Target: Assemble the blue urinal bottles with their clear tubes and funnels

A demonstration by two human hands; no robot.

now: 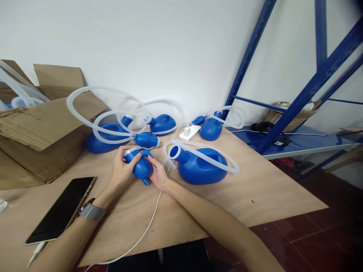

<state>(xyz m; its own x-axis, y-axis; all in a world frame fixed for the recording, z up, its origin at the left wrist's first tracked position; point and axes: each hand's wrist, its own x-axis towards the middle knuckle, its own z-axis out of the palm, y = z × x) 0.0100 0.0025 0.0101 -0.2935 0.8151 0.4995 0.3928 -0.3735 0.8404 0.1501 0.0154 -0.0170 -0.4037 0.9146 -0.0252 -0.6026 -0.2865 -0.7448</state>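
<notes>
My left hand (124, 162) is closed around a rounded blue plastic urinal cup (142, 169) with a pale rim, tilted above the table. My right hand (159, 175) grips a narrow blue piece (148, 154) at the cup's right side; whether that piece is joined to the cup I cannot tell. A short blue spout (145, 182) sticks out below the cup. Just right of my hands lies a blue urinal bottle (202, 170) with its open neck towards me and a clear hose (218, 163) looped over it. Beyond my hands rests another blue urinal cup (146, 139) with a hose attached.
More blue bottles (163, 124) with coiled hoses stand along the wall. At left are an open cardboard box (56, 143) and a phone (64, 209). A white power strip (189, 133) feeds a cable (150, 226) across the wooden table (269, 189). Blue shelving (295, 117) rises at right.
</notes>
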